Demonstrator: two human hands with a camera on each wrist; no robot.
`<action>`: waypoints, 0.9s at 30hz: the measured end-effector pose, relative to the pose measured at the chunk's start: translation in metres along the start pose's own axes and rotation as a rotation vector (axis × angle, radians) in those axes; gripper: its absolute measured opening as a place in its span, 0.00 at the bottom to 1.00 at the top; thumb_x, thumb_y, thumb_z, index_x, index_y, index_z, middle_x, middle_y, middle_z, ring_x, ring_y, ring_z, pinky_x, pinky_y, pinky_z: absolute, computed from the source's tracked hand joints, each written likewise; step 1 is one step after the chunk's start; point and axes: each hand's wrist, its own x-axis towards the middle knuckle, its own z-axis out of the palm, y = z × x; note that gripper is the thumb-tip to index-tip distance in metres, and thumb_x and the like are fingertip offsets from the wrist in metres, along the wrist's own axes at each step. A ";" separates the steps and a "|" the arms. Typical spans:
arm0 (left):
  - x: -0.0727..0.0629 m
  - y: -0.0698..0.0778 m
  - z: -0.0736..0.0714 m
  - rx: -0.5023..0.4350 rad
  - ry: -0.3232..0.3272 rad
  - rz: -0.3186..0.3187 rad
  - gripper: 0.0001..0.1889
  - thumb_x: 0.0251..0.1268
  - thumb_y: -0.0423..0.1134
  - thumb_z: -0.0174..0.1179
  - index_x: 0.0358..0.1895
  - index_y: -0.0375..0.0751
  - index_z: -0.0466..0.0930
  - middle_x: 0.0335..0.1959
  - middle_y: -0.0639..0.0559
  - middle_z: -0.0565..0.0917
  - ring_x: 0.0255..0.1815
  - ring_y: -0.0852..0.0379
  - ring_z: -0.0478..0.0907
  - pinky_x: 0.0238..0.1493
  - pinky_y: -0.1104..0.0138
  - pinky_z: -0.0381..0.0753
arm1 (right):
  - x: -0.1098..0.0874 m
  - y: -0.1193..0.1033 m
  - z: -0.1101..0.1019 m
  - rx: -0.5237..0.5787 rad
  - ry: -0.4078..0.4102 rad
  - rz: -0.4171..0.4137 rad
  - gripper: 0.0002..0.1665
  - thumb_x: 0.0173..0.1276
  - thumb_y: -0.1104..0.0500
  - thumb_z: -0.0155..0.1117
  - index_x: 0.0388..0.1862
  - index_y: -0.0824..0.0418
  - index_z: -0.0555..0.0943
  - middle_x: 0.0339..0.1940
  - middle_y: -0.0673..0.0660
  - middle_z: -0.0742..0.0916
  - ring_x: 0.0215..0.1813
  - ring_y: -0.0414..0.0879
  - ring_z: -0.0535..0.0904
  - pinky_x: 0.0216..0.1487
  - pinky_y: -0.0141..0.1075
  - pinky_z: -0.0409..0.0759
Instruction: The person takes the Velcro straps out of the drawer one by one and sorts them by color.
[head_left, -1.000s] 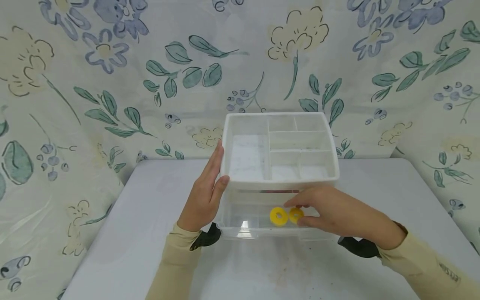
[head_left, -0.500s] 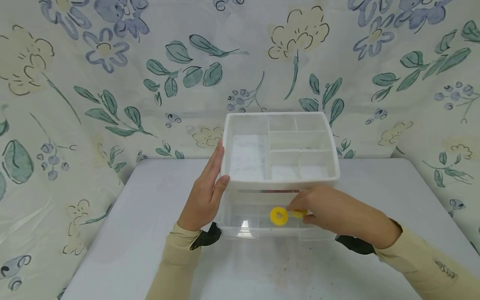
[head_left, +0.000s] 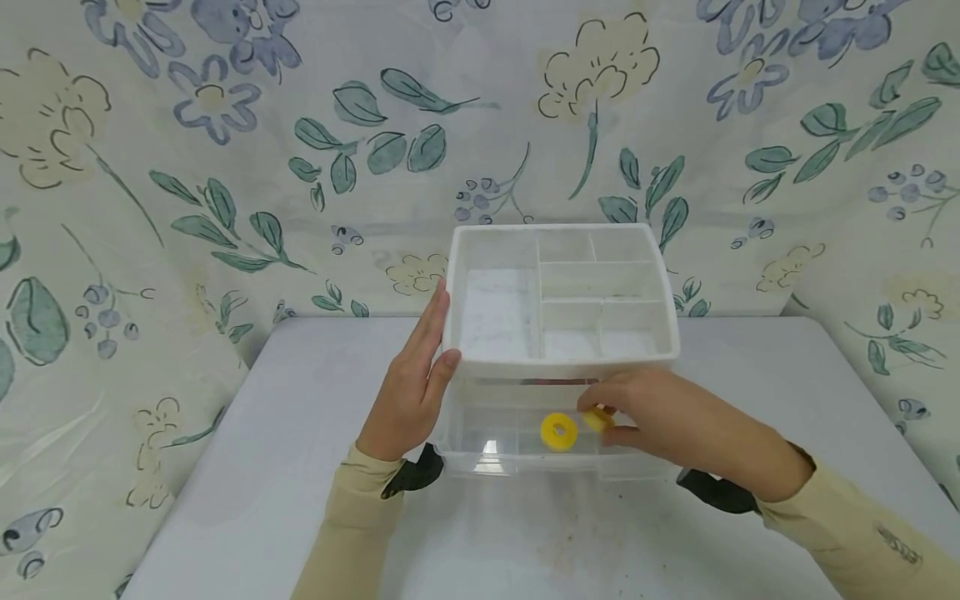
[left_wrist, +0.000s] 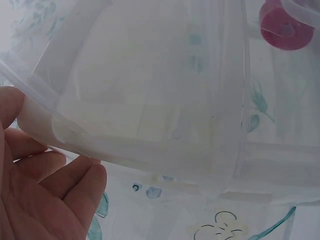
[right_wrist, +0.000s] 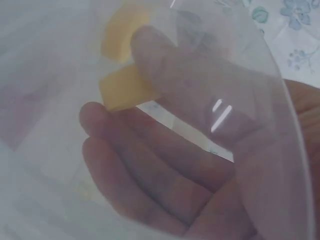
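A white desk organizer (head_left: 570, 367) stands on the table with its clear drawer (head_left: 480, 425) pulled out towards me. My left hand (head_left: 408, 392) rests against the organizer's left side, fingers straight, thumb by the front corner. Inside the drawer, my right hand (head_left: 667, 417) pinches a small yellow ring (head_left: 597, 419) between thumb and fingers; it is tilted. A second yellow ring (head_left: 548, 433) lies flat in the drawer just left of it. Through the clear plastic, the right wrist view shows the pinched ring (right_wrist: 125, 87) near the other ring (right_wrist: 120, 35).
The organizer's top has one large compartment (head_left: 495, 308) and several small ones at right. A red round thing (left_wrist: 287, 37) shows through plastic in the left wrist view. White table surface (head_left: 525, 542) lies in front; flowered cloth (head_left: 487, 108) hangs behind and at the sides.
My right thumb and fingers have closed on the right-hand yellow ring, which now tilts and sits slightly higher in view. The left hand, organizer and other ring stay put.
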 end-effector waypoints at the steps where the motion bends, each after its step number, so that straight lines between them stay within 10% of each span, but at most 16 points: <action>1: 0.000 0.000 0.000 0.000 0.001 0.002 0.33 0.84 0.50 0.41 0.81 0.36 0.46 0.82 0.40 0.48 0.82 0.48 0.47 0.79 0.62 0.50 | 0.000 0.000 0.000 0.002 0.004 -0.004 0.21 0.52 0.63 0.82 0.46 0.54 0.87 0.42 0.46 0.87 0.43 0.45 0.81 0.47 0.37 0.86; 27: -0.001 0.000 0.000 0.007 -0.005 -0.016 0.33 0.84 0.51 0.40 0.81 0.37 0.46 0.83 0.47 0.47 0.82 0.49 0.46 0.79 0.62 0.49 | -0.031 0.007 0.002 0.069 0.227 0.061 0.26 0.56 0.53 0.80 0.53 0.53 0.83 0.49 0.44 0.84 0.44 0.40 0.80 0.45 0.35 0.85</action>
